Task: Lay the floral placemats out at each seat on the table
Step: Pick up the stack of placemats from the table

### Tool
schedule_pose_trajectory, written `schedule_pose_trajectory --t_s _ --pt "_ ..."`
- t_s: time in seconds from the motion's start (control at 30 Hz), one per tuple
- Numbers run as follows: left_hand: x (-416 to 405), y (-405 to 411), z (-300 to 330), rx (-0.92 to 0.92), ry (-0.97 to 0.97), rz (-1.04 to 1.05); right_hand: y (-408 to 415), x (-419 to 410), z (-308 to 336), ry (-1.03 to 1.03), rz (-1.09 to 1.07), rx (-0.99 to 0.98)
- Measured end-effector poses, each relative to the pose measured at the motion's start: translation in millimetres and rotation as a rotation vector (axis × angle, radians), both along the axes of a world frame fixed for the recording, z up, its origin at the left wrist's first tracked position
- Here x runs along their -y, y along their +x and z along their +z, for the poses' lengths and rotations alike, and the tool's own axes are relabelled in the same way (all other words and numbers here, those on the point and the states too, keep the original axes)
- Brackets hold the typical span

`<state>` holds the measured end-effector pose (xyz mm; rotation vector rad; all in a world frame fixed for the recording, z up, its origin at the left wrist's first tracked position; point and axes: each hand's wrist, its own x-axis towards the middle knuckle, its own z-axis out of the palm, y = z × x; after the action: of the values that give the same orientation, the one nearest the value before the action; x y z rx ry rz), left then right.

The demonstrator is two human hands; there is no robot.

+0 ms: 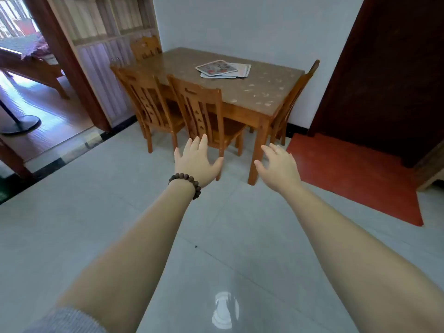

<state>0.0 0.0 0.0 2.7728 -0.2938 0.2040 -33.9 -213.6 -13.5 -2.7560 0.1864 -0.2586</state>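
Observation:
A loose stack of floral placemats (pixel 222 68) lies near the middle of a brown wooden dining table (pixel 259 92) ahead of me. Both my arms are stretched out over the tiled floor, well short of the table. My left hand (pixel 195 162), with a dark bead bracelet at the wrist, is open with fingers spread, palm down. Beside it, my right hand (pixel 278 165) is likewise open and holds nothing. Neither hand touches anything.
Two wooden chairs (pixel 204 111) stand pushed in along the table's near left side, one more at the far end (pixel 145 48) and one on the right (pixel 293 97). A red mat (pixel 355 174) lies by a dark doorway at right. A cabinet (pixel 108 44) stands at left.

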Motion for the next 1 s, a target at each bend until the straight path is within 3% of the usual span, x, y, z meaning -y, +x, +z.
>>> schedule_pose_trajectory --t_s 0.5,0.73,1.0 --pt "43 93 -24 0.011 0.013 0.023 96 33 -17 0.012 0.033 -0.012" --pt "63 215 -44 -0.014 0.016 0.0 213 49 -28 0.055 0.005 -0.019" --pt "87 372 -22 0.004 0.006 -0.018 357 64 -13 0.074 -0.032 -0.008"
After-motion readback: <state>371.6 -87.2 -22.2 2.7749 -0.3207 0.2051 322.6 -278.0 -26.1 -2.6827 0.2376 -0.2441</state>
